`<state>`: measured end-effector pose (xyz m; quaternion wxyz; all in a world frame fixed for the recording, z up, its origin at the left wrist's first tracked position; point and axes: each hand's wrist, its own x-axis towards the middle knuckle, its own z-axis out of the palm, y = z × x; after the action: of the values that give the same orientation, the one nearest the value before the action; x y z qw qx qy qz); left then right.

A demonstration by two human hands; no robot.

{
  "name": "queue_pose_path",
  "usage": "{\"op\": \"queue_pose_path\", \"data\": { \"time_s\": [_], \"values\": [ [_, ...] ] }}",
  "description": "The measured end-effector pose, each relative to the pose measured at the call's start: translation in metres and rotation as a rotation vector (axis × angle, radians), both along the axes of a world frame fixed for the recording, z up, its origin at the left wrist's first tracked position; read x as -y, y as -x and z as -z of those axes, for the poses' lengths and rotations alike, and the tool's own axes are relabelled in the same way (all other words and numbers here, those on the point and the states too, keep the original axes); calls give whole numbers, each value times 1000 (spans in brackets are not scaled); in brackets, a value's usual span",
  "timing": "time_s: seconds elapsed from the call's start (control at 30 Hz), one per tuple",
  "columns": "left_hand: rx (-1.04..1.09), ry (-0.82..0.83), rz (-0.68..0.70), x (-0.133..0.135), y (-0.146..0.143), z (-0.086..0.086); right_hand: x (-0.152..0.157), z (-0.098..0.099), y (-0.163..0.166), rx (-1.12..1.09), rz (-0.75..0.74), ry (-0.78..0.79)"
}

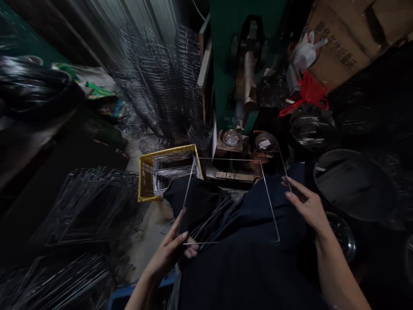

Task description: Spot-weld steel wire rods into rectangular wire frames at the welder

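A thin rectangular wire frame (270, 202) is held up over my lap. My left hand (174, 241) is closed on its near left corner, thumb and fingers around the wire. My right hand (305, 202) pinches a separate straight wire rod (282, 159) between thumb and fingers, to the right of the frame and apart from it. More bent wires (213, 215) lie across the dark cloth on my lap (245, 275). Ahead of my hands, a small dish of shiny metal bits (231, 137) sits under the machine's metal arm (249, 77).
A yellow crate (142, 181) holding wire frames stands ahead on the left. Tall stacks of wire rings (151, 73) lean behind it. Piles of wire frames (93, 206) lie to the left. At right are a large dark round pan (355, 185), a red bag (308, 92) and a cardboard box (351, 38).
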<state>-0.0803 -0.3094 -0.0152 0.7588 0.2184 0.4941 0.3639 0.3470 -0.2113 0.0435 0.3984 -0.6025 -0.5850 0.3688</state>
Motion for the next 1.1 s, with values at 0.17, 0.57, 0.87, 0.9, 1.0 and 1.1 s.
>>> {"op": "queue_pose_path", "data": {
  "time_s": [0.17, 0.57, 0.87, 0.9, 1.0, 1.1],
  "values": [
    [-39, -56, -128, -1, 12, 1, 0, -25, -10, 85, 77, -51],
    [70, -198, -21, -49, -17, 22, 6, -1, -4, 216, 114, -67],
    [62, -178, 2, -66, -34, 25, 9, 14, 13, 321, -38, -18],
    [57, -175, -1, -66, -35, 24, 8, 15, 14, 336, -45, -22],
    [48, -161, 9, -66, -37, 22, 5, 19, 13, 376, -45, -38],
    [45, -154, 27, -65, -41, 20, 3, 18, 12, 425, -55, -59]
  ]
}}
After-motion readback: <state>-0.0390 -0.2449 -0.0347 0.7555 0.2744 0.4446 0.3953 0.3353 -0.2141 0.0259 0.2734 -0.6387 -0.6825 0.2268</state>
